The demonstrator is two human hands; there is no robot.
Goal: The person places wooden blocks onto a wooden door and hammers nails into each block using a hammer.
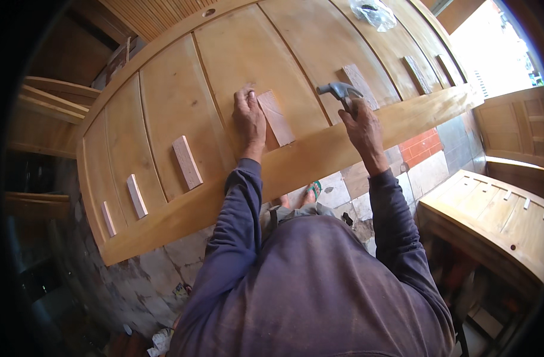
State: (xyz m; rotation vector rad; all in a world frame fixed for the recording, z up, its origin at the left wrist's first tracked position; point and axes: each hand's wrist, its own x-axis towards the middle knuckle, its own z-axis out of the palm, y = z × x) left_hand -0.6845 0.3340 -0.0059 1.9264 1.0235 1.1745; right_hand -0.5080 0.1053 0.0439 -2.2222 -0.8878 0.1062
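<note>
A large light-brown wooden panelled door (319,153) lies flat in front of me, its near rail crossing below my hands. My right hand (364,132) grips a claw hammer (341,90) close under its grey metal head, which is held above the door. My left hand (250,124) is over a middle panel, thumb and fingers drawn together; anything between them is too small to make out. Just right of those fingers a flat wooden block (275,118) lies against the near rail. Another block (360,86) sits partly behind the hammer.
Several more wood strips, such as a pale one (187,162) to the left and a darker one (417,75) to the right, line the rail. A clear plastic bag (374,14) lies at the far side. Another panelled door (492,209) stands at lower right, above a tiled floor (429,176).
</note>
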